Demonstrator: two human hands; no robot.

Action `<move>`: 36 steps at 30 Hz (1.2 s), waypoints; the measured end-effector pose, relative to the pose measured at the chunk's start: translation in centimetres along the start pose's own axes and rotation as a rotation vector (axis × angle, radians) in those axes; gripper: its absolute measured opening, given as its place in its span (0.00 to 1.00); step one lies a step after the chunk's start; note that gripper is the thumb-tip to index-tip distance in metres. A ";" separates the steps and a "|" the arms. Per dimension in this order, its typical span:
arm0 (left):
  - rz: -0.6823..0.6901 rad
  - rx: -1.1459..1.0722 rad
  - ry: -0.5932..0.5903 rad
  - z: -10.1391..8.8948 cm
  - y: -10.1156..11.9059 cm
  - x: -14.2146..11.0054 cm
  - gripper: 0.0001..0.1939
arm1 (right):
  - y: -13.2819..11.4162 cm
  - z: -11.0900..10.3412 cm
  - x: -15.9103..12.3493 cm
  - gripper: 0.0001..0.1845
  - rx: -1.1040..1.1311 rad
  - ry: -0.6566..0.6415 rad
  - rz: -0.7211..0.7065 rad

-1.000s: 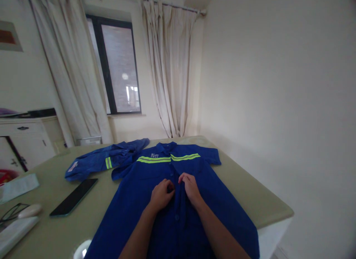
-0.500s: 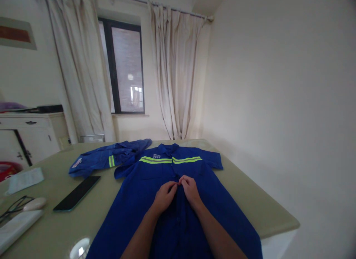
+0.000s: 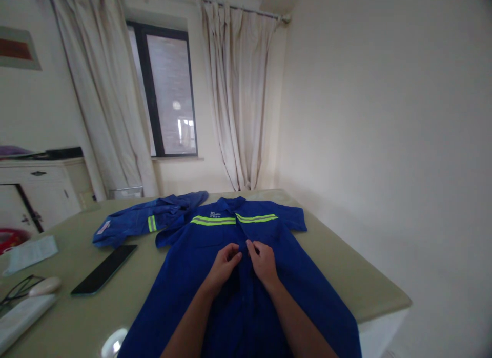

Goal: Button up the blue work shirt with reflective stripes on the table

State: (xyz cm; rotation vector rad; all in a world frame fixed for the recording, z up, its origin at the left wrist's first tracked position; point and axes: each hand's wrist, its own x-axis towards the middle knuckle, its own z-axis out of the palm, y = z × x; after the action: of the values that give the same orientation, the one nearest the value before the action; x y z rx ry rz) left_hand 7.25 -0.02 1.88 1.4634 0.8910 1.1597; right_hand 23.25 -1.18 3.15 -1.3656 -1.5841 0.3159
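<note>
Shirt (image 3: 180, 281): blue, short-sleeved, laid front up on the table (image 3: 346, 268), collar (image 3: 231, 204) away from me, yellow-green band (image 3: 213, 221) across the chest.
Left grip (image 3: 239, 251): my thumb and fingers curled close together over the shirt front, below the band; whether cloth is caught between them, I cannot tell.
Right grip (image 3: 249, 245): my fingertips drawn in at the placket (image 3: 245, 286) just beside; a firm pinch cannot be confirmed.
Cloth: light, soft and limp, I judge; unlikely to slip or tear.
Hold: best taken by the doubled placket edge, thumb against forefinger, where layers should be stiffer.
</note>
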 end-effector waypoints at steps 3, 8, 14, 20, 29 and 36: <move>-0.043 -0.111 -0.005 0.4 0.5 -0.4 0.20 | -0.4 -0.2 0.0 0.31 0.075 -0.005 0.008; -0.120 -0.246 0.028 0.8 0.6 -0.8 0.18 | -0.6 -0.1 -0.3 0.33 0.083 -0.015 0.035; -0.196 -0.236 0.096 0.9 0.9 -0.9 0.16 | -0.6 0.2 -0.5 0.30 0.031 -0.074 -0.007; -0.139 -0.242 0.095 0.9 0.9 -0.7 0.17 | -0.6 0.1 -0.6 0.24 0.119 -0.047 -0.027; -0.075 -0.108 0.101 0.8 0.0 -0.3 0.12 | -1.2 -0.6 -0.8 0.26 0.128 -0.112 -0.117; -0.053 -0.135 0.185 0.9 -0.2 -0.2 0.11 | -2.1 -1.4 -2.1 0.19 -0.035 -0.207 -0.203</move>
State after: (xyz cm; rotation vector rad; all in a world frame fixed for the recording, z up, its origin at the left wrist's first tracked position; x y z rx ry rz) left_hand 8.06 -0.43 1.62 1.2316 0.9523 1.3046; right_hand 22.84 -4.22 4.37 -1.2162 -1.8918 0.3151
